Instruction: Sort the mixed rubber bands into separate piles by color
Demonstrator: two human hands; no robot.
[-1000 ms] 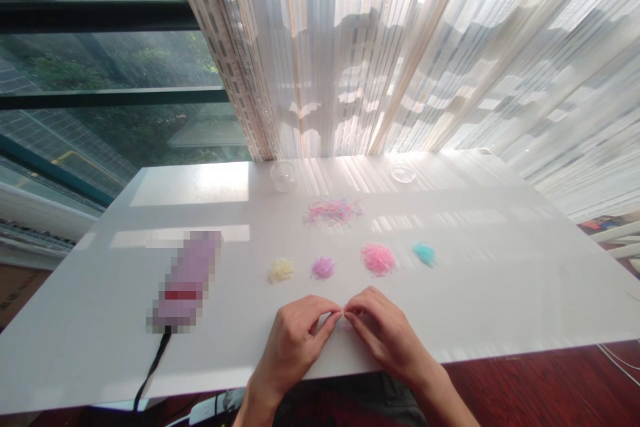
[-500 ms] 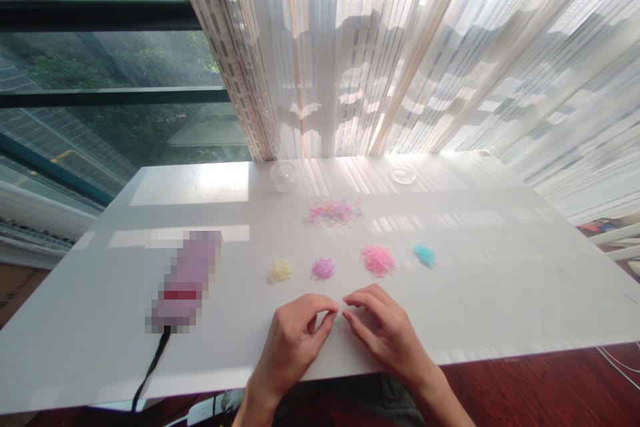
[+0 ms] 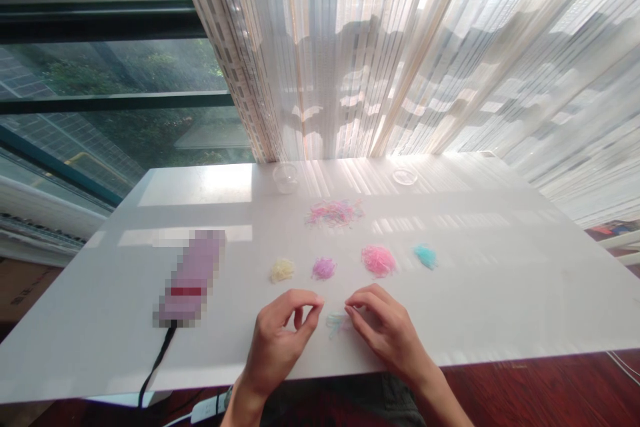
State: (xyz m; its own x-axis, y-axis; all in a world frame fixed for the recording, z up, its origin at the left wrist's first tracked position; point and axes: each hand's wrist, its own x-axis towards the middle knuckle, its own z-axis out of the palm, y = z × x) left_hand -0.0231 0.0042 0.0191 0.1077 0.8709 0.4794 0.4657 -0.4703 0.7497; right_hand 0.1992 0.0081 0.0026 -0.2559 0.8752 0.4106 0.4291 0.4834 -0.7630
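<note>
My left hand (image 3: 280, 333) is pinched, thumb against index finger, just above the table; anything between the tips is too small to make out. Facing it, my right hand (image 3: 387, 327) also has its thumb and index tips together, with no visible item between them. A small loose bunch of pale green and pinkish thin strands (image 3: 335, 325) lies on the table between the hands, partly behind the right fingers. Beyond my hands sit a yellow pile (image 3: 283, 271), a purple pile (image 3: 324, 268), a pink pile (image 3: 378, 260) and a turquoise pile (image 3: 425, 255) of similar thin pieces.
Farther back lies a mixed-colour heap (image 3: 335, 213) on the white table (image 3: 500, 293). Behind it stand a clear round container (image 3: 285, 178) and a clear lid (image 3: 405, 177). At left rests a blurred purple object (image 3: 193, 277) with a black strap. Curtains hang along the far edge.
My left hand has moved left, away from the right hand, uncovering the loose strands between them. The right thumb and index tips have come together. The view has shifted slightly.
</note>
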